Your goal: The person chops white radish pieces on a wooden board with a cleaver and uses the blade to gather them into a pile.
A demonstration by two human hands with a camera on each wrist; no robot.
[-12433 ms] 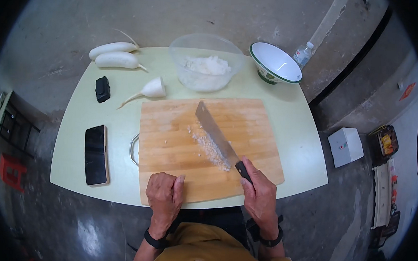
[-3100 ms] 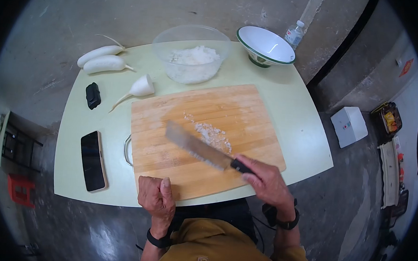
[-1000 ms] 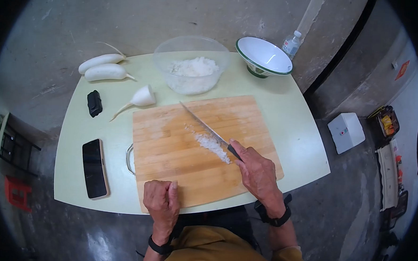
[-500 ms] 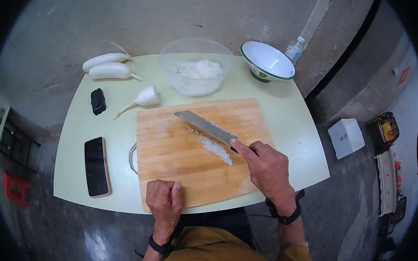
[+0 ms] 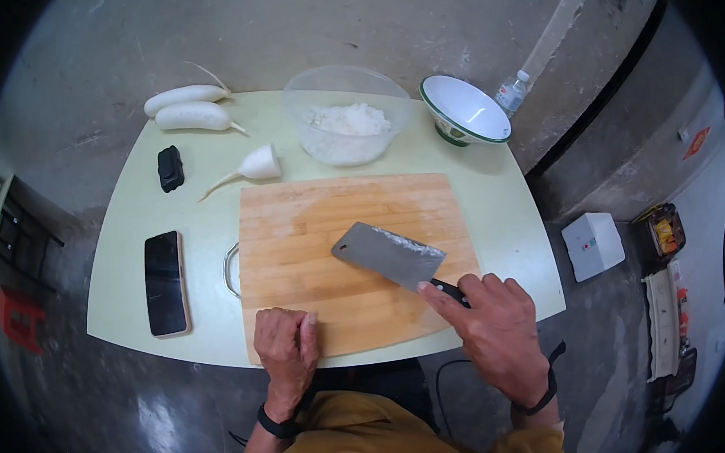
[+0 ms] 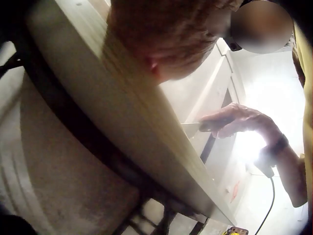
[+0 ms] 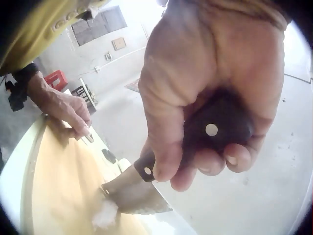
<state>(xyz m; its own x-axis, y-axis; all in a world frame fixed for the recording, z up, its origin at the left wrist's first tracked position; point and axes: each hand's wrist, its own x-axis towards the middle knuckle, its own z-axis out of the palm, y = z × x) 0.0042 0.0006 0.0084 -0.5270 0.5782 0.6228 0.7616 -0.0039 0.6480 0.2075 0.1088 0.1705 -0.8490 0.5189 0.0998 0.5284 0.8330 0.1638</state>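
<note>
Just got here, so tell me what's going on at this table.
A person, apparently mid-chop, holds a cleaver in the right hand over the board, white bits stuck along its blade. A small white heap shows by the blade. The left hand rests, fingers curled, at the board's near left corner. Behind the board are a clear bowl of more white bits, a cut radish and two whole radishes.

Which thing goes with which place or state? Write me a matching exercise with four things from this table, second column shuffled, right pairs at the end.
Things:
1. Cleaver
2. Phone
3. Clear bowl
4. White bowl

Places, colours or states:
A. Holds white food bits
B. Held in the right hand
C. Left of the cutting board
D. Has a green rim

Right pairs: 1-B, 2-C, 3-A, 4-D
</note>
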